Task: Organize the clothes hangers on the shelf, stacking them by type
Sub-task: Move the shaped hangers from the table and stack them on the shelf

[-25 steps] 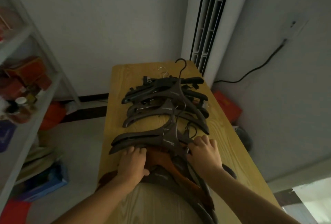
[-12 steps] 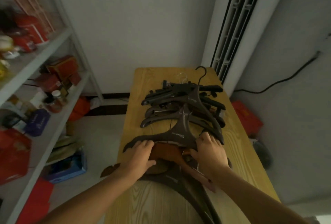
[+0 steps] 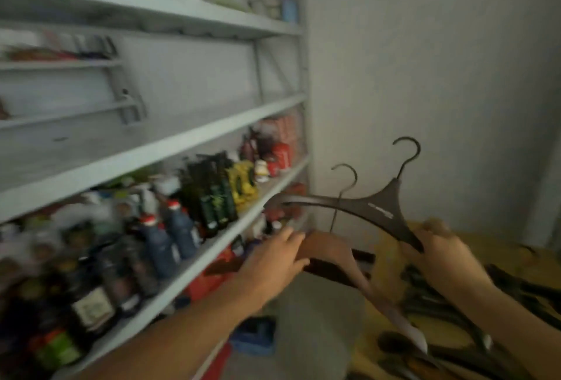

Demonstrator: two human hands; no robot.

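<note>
Between the two hands, two hangers ride clear of the wooden table [image 3: 383, 253]. Right hand [image 3: 441, 250] grips the lower arm tip of a dark plastic hanger [image 3: 368, 209], whose far arm reaches toward the shelving. Left hand [image 3: 274, 258] holds the near end of a brown wooden hanger [image 3: 343, 261]; its fingers curl round it, though blur hides the detail.

Risks, as judged:
- Dark hanger is held by one tip only; it could swing and clip the bottles [image 3: 170, 237] on the metal shelf [image 3: 212, 253].
- Hooks sit close; they may snag.
- Shelf looks crowded; stacking room is doubtful.

Count: two hangers in hand, two hooks. Remaining dark hangers [image 3: 449, 303] below the right wrist are too blurred to count.
</note>
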